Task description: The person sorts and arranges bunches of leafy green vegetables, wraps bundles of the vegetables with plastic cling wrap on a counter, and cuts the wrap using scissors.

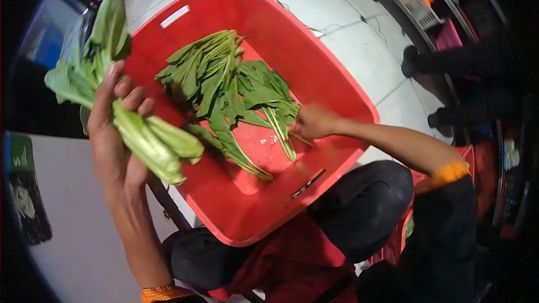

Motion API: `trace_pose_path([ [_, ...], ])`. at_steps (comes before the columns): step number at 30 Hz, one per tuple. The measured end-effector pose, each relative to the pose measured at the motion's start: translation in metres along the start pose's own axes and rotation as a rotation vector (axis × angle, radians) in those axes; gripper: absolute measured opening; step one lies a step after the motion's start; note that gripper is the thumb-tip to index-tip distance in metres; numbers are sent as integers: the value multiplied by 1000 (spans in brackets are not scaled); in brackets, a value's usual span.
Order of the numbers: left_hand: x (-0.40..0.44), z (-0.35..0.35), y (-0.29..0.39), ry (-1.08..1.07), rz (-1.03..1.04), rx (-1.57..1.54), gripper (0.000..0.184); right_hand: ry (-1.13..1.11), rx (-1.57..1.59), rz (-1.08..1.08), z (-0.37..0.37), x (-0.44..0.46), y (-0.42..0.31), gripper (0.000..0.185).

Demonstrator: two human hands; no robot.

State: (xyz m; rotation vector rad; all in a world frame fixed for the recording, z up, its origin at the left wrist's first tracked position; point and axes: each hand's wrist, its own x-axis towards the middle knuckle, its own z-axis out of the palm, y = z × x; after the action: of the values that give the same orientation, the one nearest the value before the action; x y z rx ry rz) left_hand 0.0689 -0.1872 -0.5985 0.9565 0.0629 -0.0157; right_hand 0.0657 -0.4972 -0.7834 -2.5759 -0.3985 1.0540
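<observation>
because the tub's near rim lies close to the person's knees (373, 193), both hands can reach over it without much stretching. the left hand (115, 98) holds a pale-stemmed leafy bunch (160, 143) above the left side of the red tub (252, 221), its fingers wrapped around the middle, where the stems meet the leaves. that grip probably keeps the loose leaves together; the thick stem ends point down toward the tub and the leaves stick up past the wrist, so neither end is squeezed.

the right hand (315, 122) is inside the tub, by the stems of the darker leafy greens (216, 78). its fingers are curled in beside those stems, but blur hides the tips, so i cannot tell whether they are closed on any. the greens lie on the tub's floor in an overlapping spread, several stems angled toward the near side, which likely makes them easy to pick up by the stem. the tub's high walls seem to keep them gathered and off the tiled floor (359, 50).

on the right, another person's legs (477, 64) are beside a shelf rack (443, 8), apart from the tub.
</observation>
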Motion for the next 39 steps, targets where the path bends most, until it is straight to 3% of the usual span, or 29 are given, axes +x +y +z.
trace_pose_path([
  [2, -2, 5, 0, -15, -26, -22, 19, -460, 284, 272, 38, 41, -4, 31],
  [3, -5, 8, -2, 35, -13, 12, 14, -532, 241, 302, 59, 61, 5, 32],
  [9, -7, 2, -4, 118, -57, 50, 20, -346, -230, -41, 148, 119, 63, 39],
  [11, -5, -1, -4, 139, -82, 55, 23, -365, -354, -184, 134, 109, 47, 26],
  [12, -4, 1, -5, 136, -104, 28, 25, -305, -200, 32, 115, 95, 39, 23],
  [14, 2, -7, -8, 43, -166, -31, 31, -95, -121, 192, 61, 62, 18, 21],
  [16, 4, -8, -12, 13, -191, -81, 30, 206, -165, 150, -9, 17, -18, 18],
  [18, 13, -9, -20, -37, -170, -162, 33, 617, -264, -243, -58, -6, -26, 13],
  [19, 17, -11, -26, -47, -166, -166, 33, 704, -284, -340, -84, -24, -49, 11],
  [23, 29, -11, -36, -111, -166, -206, 35, 831, -76, -368, -141, -52, -108, 14],
  [27, 30, -13, -44, -143, -207, -251, 41, 1198, -180, -512, -177, -65, -139, 15],
  [31, 19, 0, -46, -63, -273, -192, 42, 1333, -367, -689, -178, -90, -178, 16],
  [32, 17, 3, -47, -62, -291, -192, 53, 1380, -501, -763, -172, -94, -184, 16],
  [33, 17, 4, -47, -61, -309, -191, 65, 1381, -501, -762, -163, -93, -189, 16],
  [34, 21, -1, -49, -253, -300, -247, 74, 1354, -524, -901, -150, -89, -193, 18],
  [35, 20, 0, -52, -236, -300, -319, 77, 1255, -543, -984, -136, -90, -195, 21],
  [37, 5, 17, -34, -95, -336, -353, 71, 1051, -488, -1093, -114, -90, -197, 23],
  [39, 12, 6, -30, -147, -288, -166, 32, 862, -340, -1137, -100, -90, -198, 21],
])
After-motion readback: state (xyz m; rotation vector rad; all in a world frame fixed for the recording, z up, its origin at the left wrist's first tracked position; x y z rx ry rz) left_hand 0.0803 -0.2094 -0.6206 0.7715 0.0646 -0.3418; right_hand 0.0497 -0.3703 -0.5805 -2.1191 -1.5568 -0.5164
